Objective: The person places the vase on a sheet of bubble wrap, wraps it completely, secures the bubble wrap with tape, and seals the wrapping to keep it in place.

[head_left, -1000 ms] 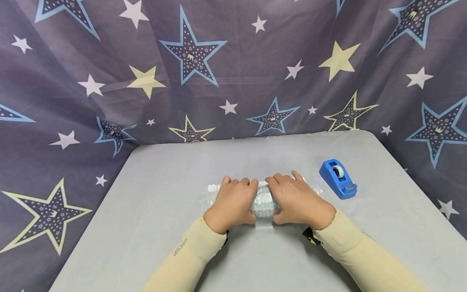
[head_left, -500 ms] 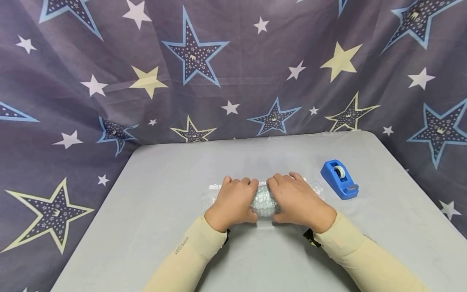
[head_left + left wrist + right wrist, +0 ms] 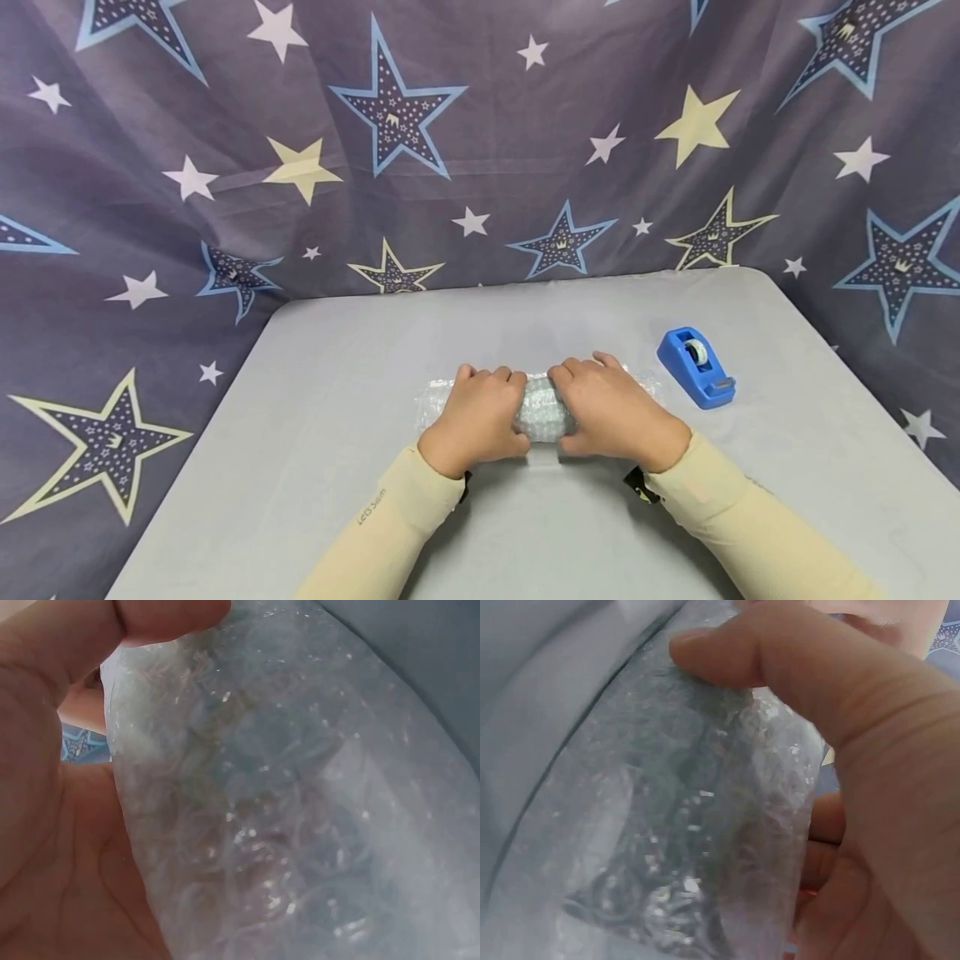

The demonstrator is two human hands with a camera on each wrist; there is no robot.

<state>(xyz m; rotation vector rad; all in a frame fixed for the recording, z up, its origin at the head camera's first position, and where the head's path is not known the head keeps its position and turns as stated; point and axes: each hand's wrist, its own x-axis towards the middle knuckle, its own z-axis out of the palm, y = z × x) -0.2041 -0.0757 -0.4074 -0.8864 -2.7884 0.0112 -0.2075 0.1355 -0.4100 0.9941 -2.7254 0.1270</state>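
Observation:
A roll of clear bubble wrap [image 3: 543,410] lies across the middle of the table, with something pale green faintly showing through its layers. My left hand [image 3: 482,414] grips the roll left of its middle, thumb on the near side and fingers over the top. On the other side of the middle, my right hand [image 3: 611,408] grips it the same way. Loose ends of the wrap stick out past both hands. Up close in the left wrist view, the bubble wrap [image 3: 255,795] curves under the thumb; the right wrist view shows the wrap [image 3: 675,802] likewise. What is inside cannot be made out.
A blue tape dispenser [image 3: 696,367] with a roll of clear tape stands to the right, beyond the right hand. The table [image 3: 337,358] has a pale grey cover. A dark curtain [image 3: 480,150] with stars hangs behind it and at both sides.
Both hands stay on the bubble wrap roll, almost in place. The visible stretch of wrap between them has turned slightly, its lower edge sitting a little higher. The dispenser stays put.

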